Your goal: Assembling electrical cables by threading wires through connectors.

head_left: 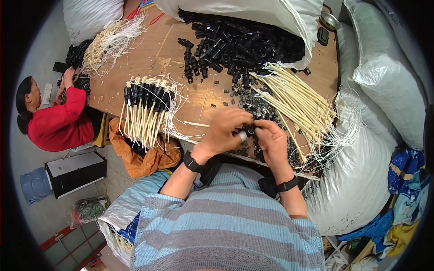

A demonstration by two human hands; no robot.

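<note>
My left hand (224, 129) and my right hand (274, 143) meet over the table's near edge, fingers curled and fingertips close together. A thin cream rod (196, 123) sticks out leftward from my closed left hand, where its other end is hidden. Something dark shows between the fingers; whether it is held or lies behind them is unclear. My right hand is pinched, its contents too small to name. Small black plastic pieces (253, 100) lie scattered around and beneath both hands. Left of them is a bundle of cream rods with black sleeves (145, 97) and white cords.
Loose cream rods (300, 101) with white cords lie to the right. Black plastic connectors (235, 45) spill from a white sack (289, 20) at the back. Full white sacks (346, 180) crowd the right side. A person in red (61, 115) works at the table's far left.
</note>
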